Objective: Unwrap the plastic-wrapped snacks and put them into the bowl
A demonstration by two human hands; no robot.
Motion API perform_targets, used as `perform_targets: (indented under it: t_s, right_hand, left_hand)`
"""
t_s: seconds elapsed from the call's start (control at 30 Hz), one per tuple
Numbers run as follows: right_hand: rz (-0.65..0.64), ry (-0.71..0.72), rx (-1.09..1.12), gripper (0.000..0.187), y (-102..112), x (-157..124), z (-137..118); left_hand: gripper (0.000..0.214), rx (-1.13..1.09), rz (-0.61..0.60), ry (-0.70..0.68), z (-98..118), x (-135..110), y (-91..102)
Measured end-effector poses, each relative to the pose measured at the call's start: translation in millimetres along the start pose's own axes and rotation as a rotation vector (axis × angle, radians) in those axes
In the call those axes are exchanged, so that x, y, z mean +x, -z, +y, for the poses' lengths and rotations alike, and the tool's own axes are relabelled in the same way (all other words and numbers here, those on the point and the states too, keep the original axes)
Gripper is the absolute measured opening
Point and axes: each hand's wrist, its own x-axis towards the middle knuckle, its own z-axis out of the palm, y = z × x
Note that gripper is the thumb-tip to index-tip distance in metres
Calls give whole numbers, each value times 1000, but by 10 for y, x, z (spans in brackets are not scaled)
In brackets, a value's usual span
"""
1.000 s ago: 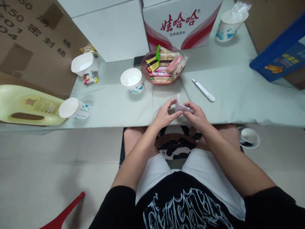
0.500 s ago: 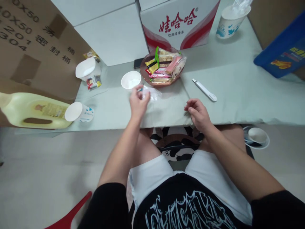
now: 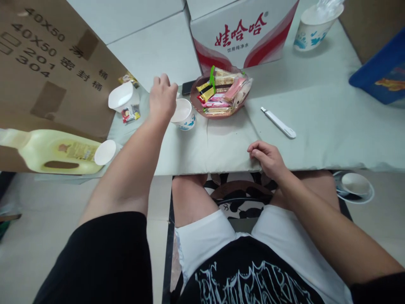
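My left hand (image 3: 162, 99) reaches out over the left rim of a white paper cup (image 3: 186, 115) standing on the pale green table. I see its back; the fingers curl downward and whatever they hold is hidden. My right hand (image 3: 267, 158) rests at the table's near edge (image 3: 221, 166), its fingers curled in on themselves, and their contents do not show. Just right of the cup stands a pink bowl (image 3: 202, 111) filled with several wrapped snack bars.
A white slim tool (image 3: 279, 123) lies right of the bowl. Behind it stand a red-and-white carton (image 3: 243, 29) and another paper cup (image 3: 314, 25). To the left are a tilted white cup (image 3: 122, 95), a cup on its side (image 3: 106, 152), a yellow jug (image 3: 53, 150) and cardboard boxes.
My left hand left the right hand, carried a clear wrapper leftward and forward, and now hovers at the paper cup. The right hand sank to the table edge.
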Motion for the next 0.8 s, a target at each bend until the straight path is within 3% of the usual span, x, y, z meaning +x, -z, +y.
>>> perform_targets:
  t_s: [0.07, 0.13, 0.33, 0.43, 0.53, 0.7, 0.8]
  right_hand:
    - [-9, -3, -6, 16, 2, 1, -4]
    - [-19, -4, -4, 16, 7, 1, -3]
    - [-41, 6, -24, 17, 16, -7, -11]
    - [-39, 8, -40, 17, 13, -6, -15]
    - [-38, 15, -52, 18, 14, -4, -8]
    - [-45, 41, -82, 18, 19, -7, 4]
    - [-41, 40, -96, 18, 14, -11, -1]
  left_hand:
    - [26, 66, 3, -24, 59, 45, 52]
    - [24, 163, -70, -1, 86, 91, 44]
    - [22, 210, -310, 213, -42, 248, -349]
    - [14, 209, -446, 240, -87, 278, -465]
    - [10, 239, -531, 217, -62, 258, -412]
    - [37, 378, -748, 106, 12, 210, -233]
    - [39, 426, -750, 79, -8, 228, -238]
